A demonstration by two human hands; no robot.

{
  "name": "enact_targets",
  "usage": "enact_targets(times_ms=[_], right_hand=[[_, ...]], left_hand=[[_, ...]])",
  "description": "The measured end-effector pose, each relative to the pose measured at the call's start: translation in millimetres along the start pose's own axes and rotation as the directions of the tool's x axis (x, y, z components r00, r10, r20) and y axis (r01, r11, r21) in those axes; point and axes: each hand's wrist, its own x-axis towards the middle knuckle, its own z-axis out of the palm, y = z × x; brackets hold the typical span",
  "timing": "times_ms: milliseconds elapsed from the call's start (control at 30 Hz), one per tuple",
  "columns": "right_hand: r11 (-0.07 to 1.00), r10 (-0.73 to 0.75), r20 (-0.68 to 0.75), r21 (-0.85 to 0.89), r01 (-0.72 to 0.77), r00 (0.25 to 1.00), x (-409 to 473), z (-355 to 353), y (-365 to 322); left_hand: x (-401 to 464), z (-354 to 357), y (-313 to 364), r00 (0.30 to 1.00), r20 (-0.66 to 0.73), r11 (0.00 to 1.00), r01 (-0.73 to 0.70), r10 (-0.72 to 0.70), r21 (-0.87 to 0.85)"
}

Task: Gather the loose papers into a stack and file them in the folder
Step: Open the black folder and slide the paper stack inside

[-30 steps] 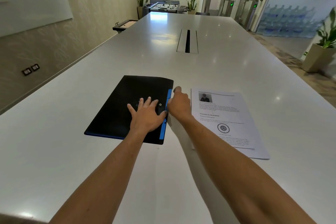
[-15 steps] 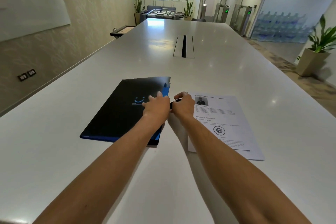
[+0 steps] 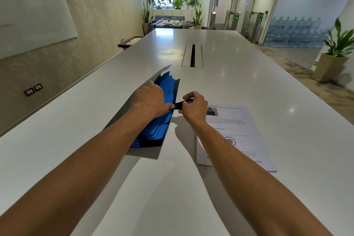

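A black folder (image 3: 168, 90) with blue inner dividers lies open on the white table (image 3: 249, 82), its cover raised on the left. My left hand (image 3: 151, 99) rests on the blue dividers and holds the cover up. My right hand (image 3: 193, 107) pinches the folder's black closure strap at its right edge. A stack of printed papers (image 3: 237, 136) lies flat to the right of the folder, partly under my right forearm.
A cable slot (image 3: 192, 55) runs along the table's middle, farther away. A potted plant (image 3: 333, 59) stands on the floor at the right. The wall with a whiteboard (image 3: 28, 5) runs along the left.
The folder was shut flat under my left hand; my right hand undid the strap at its edge, and the cover now stands raised, showing the blue dividers.
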Motion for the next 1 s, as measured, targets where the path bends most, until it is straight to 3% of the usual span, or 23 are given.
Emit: enact_targets(times_ms=[333,600,800,1000], right_hand=[[0.999,-0.04,-0.021,-0.006,0.04,0.999,0,-6,5],[0.999,-0.038,-0.028,0.005,0.038,0.999,4,-15,9],[0.999,-0.028,0.025,0.017,0.028,0.999,6,-20,16],[0.995,-0.088,0.188,-0.028,0.095,0.978,-5,-36,21]], left_hand=[[-1,-13,-4,0.99,0.138,0.994,0.001,-0.016,0.111],[0,-23,-8,0.982,0.187,0.99,0.057,-0.032,-0.132],[-2,-19,0,0.984,0.176,0.975,0.069,-0.032,-0.211],[1,-5,16,0.986,0.155,0.976,-0.025,0.06,-0.214]])
